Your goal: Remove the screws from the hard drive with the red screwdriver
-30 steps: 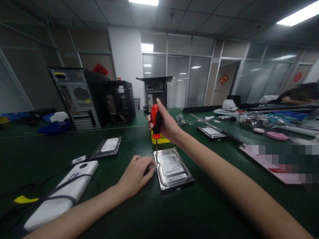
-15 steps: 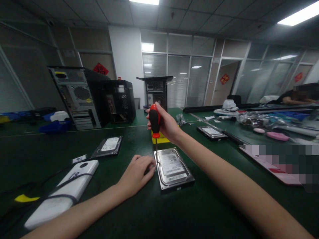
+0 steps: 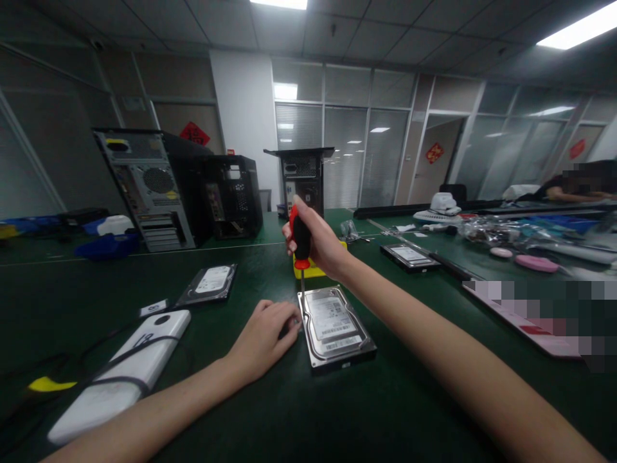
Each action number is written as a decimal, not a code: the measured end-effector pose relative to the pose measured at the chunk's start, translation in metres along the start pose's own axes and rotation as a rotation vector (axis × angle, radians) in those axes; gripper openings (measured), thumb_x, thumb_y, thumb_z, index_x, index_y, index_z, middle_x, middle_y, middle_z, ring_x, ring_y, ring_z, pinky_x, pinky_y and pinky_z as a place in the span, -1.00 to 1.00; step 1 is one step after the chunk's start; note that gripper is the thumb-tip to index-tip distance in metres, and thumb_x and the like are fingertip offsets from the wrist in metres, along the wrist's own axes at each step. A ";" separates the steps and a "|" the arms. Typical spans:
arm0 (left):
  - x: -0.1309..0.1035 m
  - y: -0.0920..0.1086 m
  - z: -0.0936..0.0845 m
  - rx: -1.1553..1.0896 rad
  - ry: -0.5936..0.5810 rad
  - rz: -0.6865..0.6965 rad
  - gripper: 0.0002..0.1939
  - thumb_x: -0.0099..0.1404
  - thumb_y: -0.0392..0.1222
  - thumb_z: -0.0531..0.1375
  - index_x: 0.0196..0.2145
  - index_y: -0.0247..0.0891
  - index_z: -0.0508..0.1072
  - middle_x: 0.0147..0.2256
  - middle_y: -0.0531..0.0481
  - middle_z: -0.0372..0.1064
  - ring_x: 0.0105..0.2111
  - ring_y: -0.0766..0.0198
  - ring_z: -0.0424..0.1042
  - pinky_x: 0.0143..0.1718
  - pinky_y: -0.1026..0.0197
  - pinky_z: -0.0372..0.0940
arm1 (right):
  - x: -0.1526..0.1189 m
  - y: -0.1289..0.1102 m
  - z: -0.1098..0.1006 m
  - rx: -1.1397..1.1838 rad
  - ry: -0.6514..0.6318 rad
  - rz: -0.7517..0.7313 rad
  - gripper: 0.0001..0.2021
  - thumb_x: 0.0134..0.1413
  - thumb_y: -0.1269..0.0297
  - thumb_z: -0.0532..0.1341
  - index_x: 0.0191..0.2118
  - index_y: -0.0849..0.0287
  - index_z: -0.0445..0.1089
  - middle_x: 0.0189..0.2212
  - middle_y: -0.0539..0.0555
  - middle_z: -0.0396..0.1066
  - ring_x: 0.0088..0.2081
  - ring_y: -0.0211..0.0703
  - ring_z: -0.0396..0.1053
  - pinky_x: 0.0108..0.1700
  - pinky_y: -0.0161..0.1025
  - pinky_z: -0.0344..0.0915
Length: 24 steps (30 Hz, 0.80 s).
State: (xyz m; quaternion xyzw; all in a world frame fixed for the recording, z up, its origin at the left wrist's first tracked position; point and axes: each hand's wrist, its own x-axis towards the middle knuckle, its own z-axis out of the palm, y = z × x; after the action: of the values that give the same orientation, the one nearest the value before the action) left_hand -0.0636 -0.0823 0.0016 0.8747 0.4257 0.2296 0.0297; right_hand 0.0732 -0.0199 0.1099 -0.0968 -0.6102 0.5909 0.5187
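A silver hard drive (image 3: 332, 321) with a white label lies flat in front of me. My right hand (image 3: 315, 238) is closed around the black and red handle of a screwdriver (image 3: 301, 241). The screwdriver stands nearly upright, its tip at the drive's left side; the screw head under it is too small to make out. My left hand (image 3: 267, 334) rests on the table with bent fingers, thumb and fingertips closed against the drive's left edge. Partly hidden behind my right hand is a yellow container (image 3: 308, 267).
Other hard drives lie left (image 3: 212, 283) and right (image 3: 409, 256). A white device with a cable (image 3: 130, 360) is near my left forearm. Computer cases (image 3: 159, 186) stand at the back. A pink panel (image 3: 525, 321) and plastic bags (image 3: 496, 228) lie right. Another person sits far right.
The screwdriver handle has turned within my right hand, showing more black and less red in front. My right thumb and fingers have shifted slightly. The left hand and hard drive stay put.
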 end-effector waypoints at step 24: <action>0.000 0.001 -0.001 -0.004 -0.009 -0.002 -0.89 0.30 -0.27 0.01 -0.32 -0.22 0.32 -0.41 0.08 0.30 -0.41 0.27 0.26 -0.22 0.15 0.08 | -0.001 0.006 -0.005 -0.010 0.040 -0.118 -0.73 0.14 0.05 0.05 -0.10 0.03 0.21 -0.49 -0.06 0.34 -0.56 -0.33 0.31 -0.50 -0.34 0.32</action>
State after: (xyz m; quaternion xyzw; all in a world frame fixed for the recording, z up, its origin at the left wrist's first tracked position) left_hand -0.0635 -0.0826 0.0028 0.8753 0.4260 0.2265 0.0338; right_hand 0.0749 -0.0155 0.1035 -0.0751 -0.6072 0.5543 0.5643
